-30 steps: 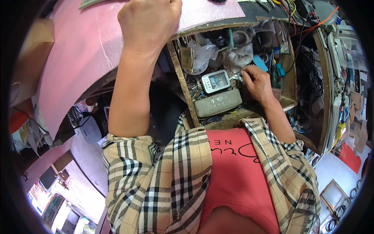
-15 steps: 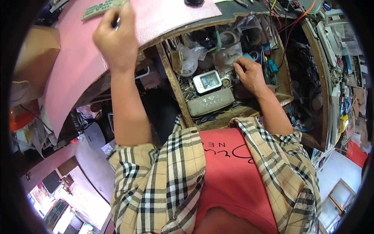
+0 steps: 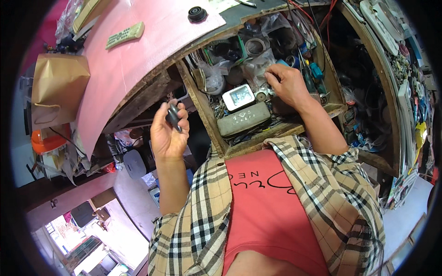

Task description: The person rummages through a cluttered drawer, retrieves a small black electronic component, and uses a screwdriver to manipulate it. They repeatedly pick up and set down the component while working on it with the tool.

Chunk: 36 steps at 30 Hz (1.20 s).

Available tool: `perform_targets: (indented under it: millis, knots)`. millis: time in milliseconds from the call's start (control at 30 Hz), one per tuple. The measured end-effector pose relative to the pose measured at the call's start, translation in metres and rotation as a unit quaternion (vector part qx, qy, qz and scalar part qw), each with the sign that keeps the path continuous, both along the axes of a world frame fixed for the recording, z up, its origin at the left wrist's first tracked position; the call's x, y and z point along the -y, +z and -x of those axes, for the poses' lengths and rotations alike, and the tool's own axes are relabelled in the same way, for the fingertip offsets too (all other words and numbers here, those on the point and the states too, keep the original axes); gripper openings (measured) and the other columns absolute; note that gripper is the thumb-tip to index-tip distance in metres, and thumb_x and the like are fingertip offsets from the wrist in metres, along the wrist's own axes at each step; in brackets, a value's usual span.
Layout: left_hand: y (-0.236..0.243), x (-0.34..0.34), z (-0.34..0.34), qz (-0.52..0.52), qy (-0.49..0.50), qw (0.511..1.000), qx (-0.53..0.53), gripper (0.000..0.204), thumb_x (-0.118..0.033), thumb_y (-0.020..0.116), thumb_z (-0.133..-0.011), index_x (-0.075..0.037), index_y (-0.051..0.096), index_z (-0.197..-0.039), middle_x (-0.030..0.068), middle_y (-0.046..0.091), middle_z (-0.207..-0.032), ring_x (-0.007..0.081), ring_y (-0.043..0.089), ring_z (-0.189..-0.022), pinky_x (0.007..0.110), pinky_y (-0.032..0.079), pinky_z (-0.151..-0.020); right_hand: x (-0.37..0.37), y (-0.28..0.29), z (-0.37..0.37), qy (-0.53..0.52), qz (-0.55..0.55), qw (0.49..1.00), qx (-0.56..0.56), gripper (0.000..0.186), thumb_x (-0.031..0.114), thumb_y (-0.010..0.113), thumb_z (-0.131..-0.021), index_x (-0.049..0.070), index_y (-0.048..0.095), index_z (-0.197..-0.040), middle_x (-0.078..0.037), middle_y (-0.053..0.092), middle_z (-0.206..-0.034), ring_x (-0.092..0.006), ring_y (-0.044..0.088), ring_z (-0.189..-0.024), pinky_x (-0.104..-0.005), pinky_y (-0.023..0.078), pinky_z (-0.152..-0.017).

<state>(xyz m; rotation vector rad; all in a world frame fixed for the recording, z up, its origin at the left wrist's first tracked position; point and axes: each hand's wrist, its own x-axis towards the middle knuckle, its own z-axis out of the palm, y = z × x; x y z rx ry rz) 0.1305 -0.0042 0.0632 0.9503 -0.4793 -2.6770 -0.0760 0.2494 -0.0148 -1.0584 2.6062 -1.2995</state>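
My left hand (image 3: pixel 169 133) is raised beside the drawer's left wall, palm turned up. Its fingers are closed on a small dark oblong object (image 3: pixel 173 117), whose kind I cannot make out. Over the open wooden drawer (image 3: pixel 201 112), my right hand (image 3: pixel 289 83) has its fingers curled together beside a clear plastic bag (image 3: pixel 258 69). Whatever those fingers hold, if anything, is hidden. Just left of it lie a white-framed case with a clear window (image 3: pixel 239 97) and a worn grey-green oblong box (image 3: pixel 244 119). A roll of tape (image 3: pixel 254 46) sits farther back.
On the pink-covered tabletop (image 3: pixel 161 37) lie a pale remote control (image 3: pixel 125 35) and a round black part (image 3: pixel 197 14). A brown paper bag (image 3: pixel 60 85) stands at the left, above an orange object (image 3: pixel 48 140). Red wires (image 3: pixel 301 10) hang over the drawer's back right.
My left hand has come down from the tabletop near the remote control to beside the drawer, turning palm up with the dark object. My right hand stays over the drawer.
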Motion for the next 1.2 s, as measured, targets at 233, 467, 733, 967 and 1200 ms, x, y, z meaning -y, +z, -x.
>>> perform_targets:
  millis: [233, 467, 733, 967, 1200]
  knots:
    - [-0.012, -0.027, 0.019, 0.075, -0.159, 0.984, -0.042, 0.026, -0.017, 0.057, -0.095, 0.001, 0.057, -0.114, 0.0104, 0.062, -0.094, 0.0132, 0.058, -0.072, 0.022, 0.048, -0.053, 0.000, 0.003, -0.004, 0.017, -0.013, 1.000, 0.005, 0.016, 0.017, 0.064, -0.084, 0.004, 0.065, -0.092, -0.017, 0.065, -0.086, -0.0377, 0.062, -0.079, -0.0413, 0.050, -0.067]
    - [-0.027, -0.052, 0.061, -0.050, -0.190, 0.971, -0.138, 0.054, -0.033, 0.047, -0.099, 0.014, 0.043, -0.125, 0.0296, 0.049, -0.123, 0.0393, 0.048, -0.120, 0.052, 0.038, -0.107, 0.004, 0.022, -0.022, 0.080, 0.069, 0.895, 0.434, 0.024, 0.021, 0.055, -0.097, 0.000, 0.062, -0.107, -0.003, 0.064, -0.083, -0.0101, 0.062, -0.074, -0.0244, 0.049, -0.065]
    - [-0.009, -0.083, 0.086, 0.128, -0.314, 0.931, -0.134, 0.069, -0.048, 0.028, -0.102, 0.009, 0.034, -0.139, 0.0223, 0.044, -0.136, 0.0312, 0.036, -0.134, 0.041, 0.026, -0.112, 0.015, 0.010, -0.042, 0.042, 0.380, 0.532, 0.755, 0.039, 0.032, 0.032, -0.105, 0.001, 0.049, -0.121, -0.013, 0.058, -0.113, -0.0268, 0.062, -0.102, -0.0456, 0.055, -0.086]
    - [-0.007, -0.077, 0.089, 0.188, -0.275, 0.935, -0.120, 0.067, -0.046, 0.029, -0.101, 0.012, 0.040, -0.133, 0.0285, 0.048, -0.134, 0.0365, 0.047, -0.126, 0.044, 0.032, -0.111, 0.001, 0.011, -0.041, 0.028, 0.406, 0.483, 0.775, 0.042, 0.031, 0.034, -0.103, -0.004, 0.053, -0.115, -0.018, 0.058, -0.101, -0.0335, 0.064, -0.095, -0.0504, 0.056, -0.083]
    - [-0.033, -0.081, 0.086, 0.146, -0.325, 0.931, -0.078, 0.052, -0.039, 0.038, -0.101, 0.006, 0.053, -0.121, 0.0185, 0.059, -0.121, 0.0306, 0.056, -0.113, 0.044, 0.041, -0.104, -0.016, 0.028, -0.038, 0.011, 0.421, 0.523, 0.741, 0.035, 0.026, 0.045, -0.099, -0.006, 0.059, -0.105, -0.016, 0.063, -0.088, -0.0277, 0.065, -0.085, -0.0422, 0.056, -0.075]
